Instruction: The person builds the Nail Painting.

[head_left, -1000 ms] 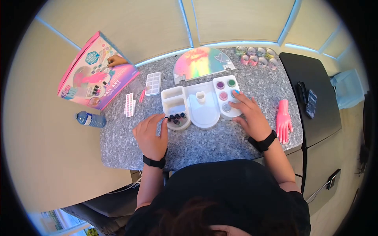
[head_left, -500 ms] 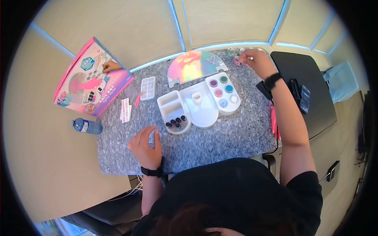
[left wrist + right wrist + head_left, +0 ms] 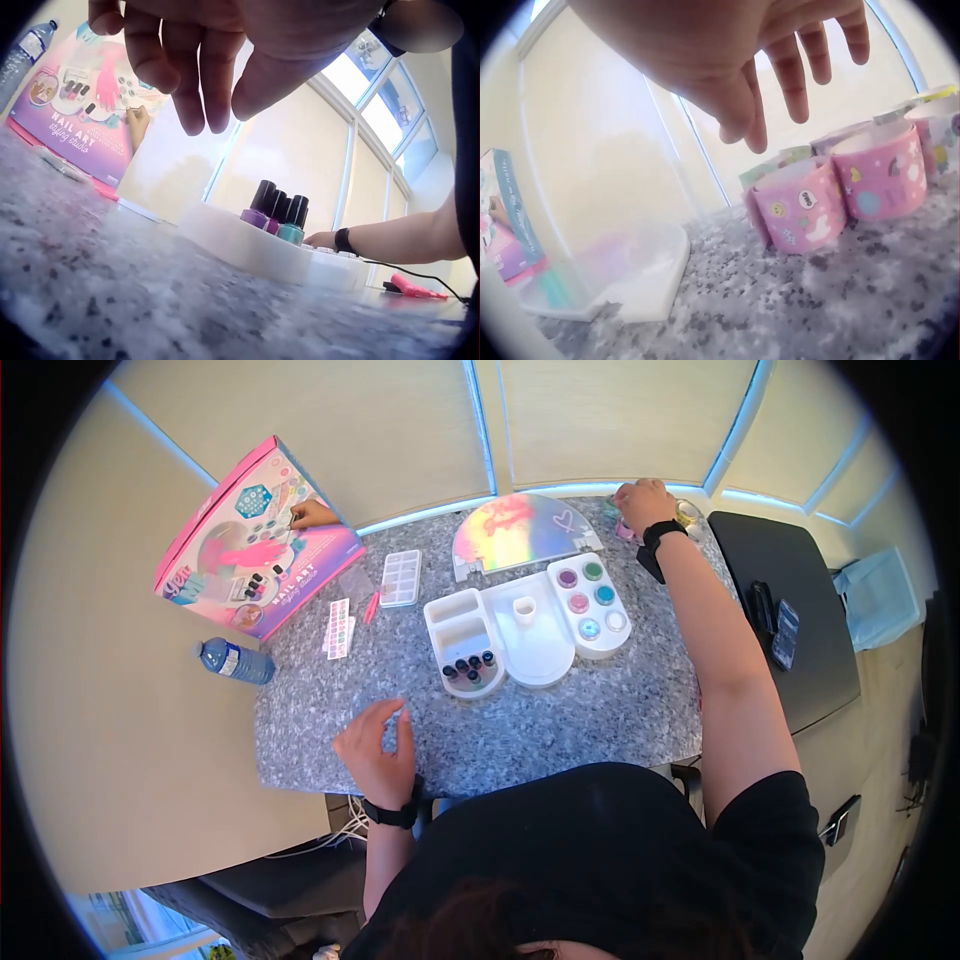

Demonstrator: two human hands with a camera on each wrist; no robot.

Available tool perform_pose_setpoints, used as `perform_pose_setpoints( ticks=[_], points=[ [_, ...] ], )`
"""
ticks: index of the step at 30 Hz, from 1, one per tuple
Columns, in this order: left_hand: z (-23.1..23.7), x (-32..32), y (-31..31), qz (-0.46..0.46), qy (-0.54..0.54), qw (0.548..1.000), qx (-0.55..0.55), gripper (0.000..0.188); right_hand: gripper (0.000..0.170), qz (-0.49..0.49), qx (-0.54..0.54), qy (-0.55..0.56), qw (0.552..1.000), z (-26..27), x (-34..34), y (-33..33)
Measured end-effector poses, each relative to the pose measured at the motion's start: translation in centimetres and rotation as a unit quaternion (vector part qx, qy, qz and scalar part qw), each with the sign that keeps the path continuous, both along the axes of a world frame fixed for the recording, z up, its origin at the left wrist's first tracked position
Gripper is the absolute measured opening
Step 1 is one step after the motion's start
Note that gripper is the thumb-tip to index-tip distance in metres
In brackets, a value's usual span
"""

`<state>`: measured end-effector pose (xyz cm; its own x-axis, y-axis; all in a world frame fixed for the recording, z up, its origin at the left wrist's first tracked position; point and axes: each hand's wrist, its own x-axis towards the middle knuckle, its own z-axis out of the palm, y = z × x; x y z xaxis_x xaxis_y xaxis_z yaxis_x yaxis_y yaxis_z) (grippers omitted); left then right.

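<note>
My right hand (image 3: pixel 648 505) reaches to the table's far right corner. In the right wrist view its loose fingers hang over rolls of patterned tape, with nothing between them; a pink roll (image 3: pixel 801 206) stands beside another pink roll (image 3: pixel 881 176). My left hand (image 3: pixel 378 755) hovers near the front edge, fingers loosely bent and holding nothing. In front of it sits a white three-part tray (image 3: pixel 540 665). Small black-capped nail polish bottles (image 3: pixel 468 669) stand in its left part. Glitter pots (image 3: pixel 580 603) fill wells on the right. Behind the tray lies a rainbow half-round panel (image 3: pixel 520 538).
A nail art box (image 3: pixel 250 550) stands at the left, beside a water bottle (image 3: pixel 236 662). Sticker sheets (image 3: pixel 338 628), a pink tool (image 3: pixel 371 607) and a divided case (image 3: pixel 401 578) lie nearby. A pink model hand (image 3: pixel 420 291) is at the right; a phone (image 3: pixel 787 635) rests on the side cabinet.
My right hand has left the glitter pots and moved up to the tape rolls at the far right. My left hand has drawn back from the polish bottles toward the front edge.
</note>
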<state>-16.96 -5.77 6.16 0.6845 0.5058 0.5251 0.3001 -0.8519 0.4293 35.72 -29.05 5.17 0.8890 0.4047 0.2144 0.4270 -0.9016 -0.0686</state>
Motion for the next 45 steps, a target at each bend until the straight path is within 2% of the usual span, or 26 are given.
perform_pose_setpoints(
  ticks=[2,4,5,7,15,17,20,24,28,29,31,32,34,35,37,38,40,45],
  points=[
    [0.1,0.1,-0.1,-0.013,-0.006,1.0,-0.001,0.012,0.024,-0.046,-0.058,0.031,0.997,0.1,-0.4,0.4],
    [-0.3,0.3,-0.4,-0.026,-0.02,0.996,-0.088,0.014,0.024,-0.057,-0.068,0.054,0.995,0.1,-0.4,0.6],
    [-0.3,0.5,-0.5,-0.024,-0.02,0.996,-0.088,0.014,0.023,-0.068,-0.079,0.077,0.992,0.0,-0.4,0.7],
    [-0.3,1.2,-0.7,-0.051,-0.074,0.98,-0.179,0.011,0.022,-0.062,-0.072,0.08,0.992,-0.1,-0.4,0.7],
    [-3.1,2.8,0.0,-0.032,-0.091,0.962,-0.257,0.012,0.019,-0.033,-0.04,0.086,0.995,-0.1,-1.2,0.4],
    [-3.0,3.6,-0.1,-0.03,-0.111,0.959,-0.258,0.011,0.019,-0.001,-0.009,0.042,0.999,0.0,-2.1,0.1],
    [-2.6,4.4,-0.1,-0.067,-0.12,0.966,-0.219,0.01,0.019,0.035,0.029,-0.003,0.999,0.4,-4.2,0.3],
    [-2.6,5.1,0.5,-0.136,-0.061,0.975,-0.163,0.011,0.017,0.091,0.077,-0.053,0.991,2.5,-7.6,0.1],
    [-1.1,5.1,-0.1,-0.161,-0.062,0.981,-0.091,0.012,0.008,0.196,0.174,-0.099,0.96,6.1,-14.5,-1.2],
    [-0.3,5.1,-0.6,-0.163,-0.061,0.981,-0.089,0.012,0.006,0.238,0.217,-0.103,0.941,7.1,-16.8,-1.8],
    [1.4,4.8,-1.8,-0.135,-0.124,0.971,-0.153,0.013,0.007,0.28,0.231,-0.108,0.925,8.3,-20.6,-2.7],
    [1.9,5.1,-1.9,-0.137,-0.123,0.971,-0.153,0.013,0.008,0.307,0.224,-0.1,0.92,8.4,-22.0,-3.1],
    [2.9,6.0,-2.1,-0.272,-0.131,0.938,-0.171,0.016,0.01,0.35,0.211,-0.069,0.91,8.6,-24.6,-4.2],
    [4.0,6.8,-2.6,-0.272,-0.13,0.938,-0.173,0.016,0.01,0.349,0.21,-0.067,0.911,8.2,-25.8,-4.7],
    [5.9,8.9,-4.3,-0.365,-0.022,0.92,-0.145,0.025,0.01,0.354,0.174,-0.014,0.919,7.2,-28.2,-5.7],
    [5.6,9.8,-4.8,-0.366,-0.02,0.919,-0.148,0.025,0.01,0.351,0.159,0.008,0.923,6.9,-29.3,-6.2],
    [4.5,11.4,-5.8,-0.439,0.046,0.897,0.007,0.033,0.01,0.349,0.134,0.018,0.927,5.7,-30.9,-7.2],
    [2.9,12.8,-7.4,-0.48,0.145,0.865,0.009,0.032,0.019,0.321,0.074,0.049,0.943,1.5,-32.7,-9.5]
  ],
)
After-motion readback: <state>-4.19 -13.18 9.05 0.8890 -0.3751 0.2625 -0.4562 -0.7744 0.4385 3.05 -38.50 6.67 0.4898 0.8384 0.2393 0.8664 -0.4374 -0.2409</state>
